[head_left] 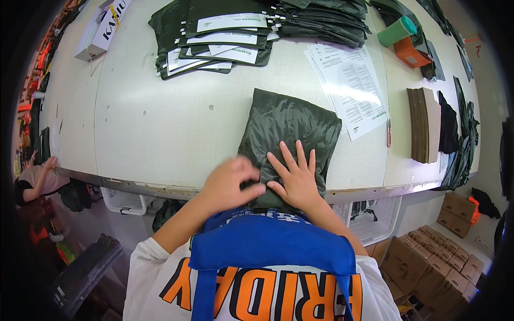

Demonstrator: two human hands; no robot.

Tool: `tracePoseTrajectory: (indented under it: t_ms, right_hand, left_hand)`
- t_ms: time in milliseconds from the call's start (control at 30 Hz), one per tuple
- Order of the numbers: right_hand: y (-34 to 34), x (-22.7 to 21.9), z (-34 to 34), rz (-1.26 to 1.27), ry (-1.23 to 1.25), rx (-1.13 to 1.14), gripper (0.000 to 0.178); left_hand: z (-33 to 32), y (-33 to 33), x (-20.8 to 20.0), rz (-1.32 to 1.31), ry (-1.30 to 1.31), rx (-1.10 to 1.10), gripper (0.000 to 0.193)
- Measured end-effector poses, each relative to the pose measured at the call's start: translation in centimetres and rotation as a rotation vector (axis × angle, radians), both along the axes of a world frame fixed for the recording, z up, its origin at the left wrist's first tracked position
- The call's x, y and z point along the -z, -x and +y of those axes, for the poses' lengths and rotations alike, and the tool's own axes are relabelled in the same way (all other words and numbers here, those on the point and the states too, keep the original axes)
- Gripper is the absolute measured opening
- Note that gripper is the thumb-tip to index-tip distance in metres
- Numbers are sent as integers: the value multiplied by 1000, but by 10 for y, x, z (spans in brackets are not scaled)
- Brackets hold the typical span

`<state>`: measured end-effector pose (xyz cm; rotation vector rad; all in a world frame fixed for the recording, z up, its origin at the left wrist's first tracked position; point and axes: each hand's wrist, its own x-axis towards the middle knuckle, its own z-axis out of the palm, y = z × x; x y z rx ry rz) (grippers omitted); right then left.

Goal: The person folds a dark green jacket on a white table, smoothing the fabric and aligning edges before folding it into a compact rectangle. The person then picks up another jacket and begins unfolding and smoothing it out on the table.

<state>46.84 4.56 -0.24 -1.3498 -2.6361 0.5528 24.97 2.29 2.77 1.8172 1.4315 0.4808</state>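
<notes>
A folded dark green garment of thin, shiny fabric (292, 115) lies at the table's front edge, its near part hanging toward my body. My right hand (296, 182) rests flat on it, fingers spread. Beside its left edge is my left hand (227, 184), slightly blurred, with bent fingers and the thumb apart from them. Nothing shows between that thumb and the fingers.
Black packages with white labels (230, 40) and a pile of dark folded garments (324, 24) lie at the back. Printed sheets (350, 88), a cardboard stack (420, 125) and a green cylinder (396, 32) are to the right. Brown boxes (428, 262) stand below. Another person's arm (37, 179) shows far left.
</notes>
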Motion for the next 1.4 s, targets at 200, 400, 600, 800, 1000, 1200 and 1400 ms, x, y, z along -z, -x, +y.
tracePoseTrajectory:
  t_ms: [200, 400, 600, 800, 1000, 1200, 1400]
  right_hand:
    - [-11, -6, 47, 416, -77, 280, 23]
    - [-24, 45, 6, 149, 2, 634, 65]
    - [-30, 42, -15, 521, 372, 1068, 81]
    - [-60, 39, -6, 1227, 1184, 1119, 77]
    - [-59, -8, 6, 1233, 1092, 772, 92]
    - [-45, -21, 14, 1000, 1079, 648, 98]
    - [-34, -25, 6, 972, 1097, 585, 86]
  left_hand:
    - [44, -66, 71, 309, -345, -364, 65]
    - [-9, -60, 71, 334, -146, -138, 56]
    - [-18, -44, 102, -110, -32, -647, 58]
    - [29, 16, 78, -890, 1031, -717, 70]
    - [26, 35, 6, -1269, 909, -274, 92]
    - [10, 37, -30, -895, 760, -187, 113]
    - [-25, 41, -15, -990, 550, -157, 93]
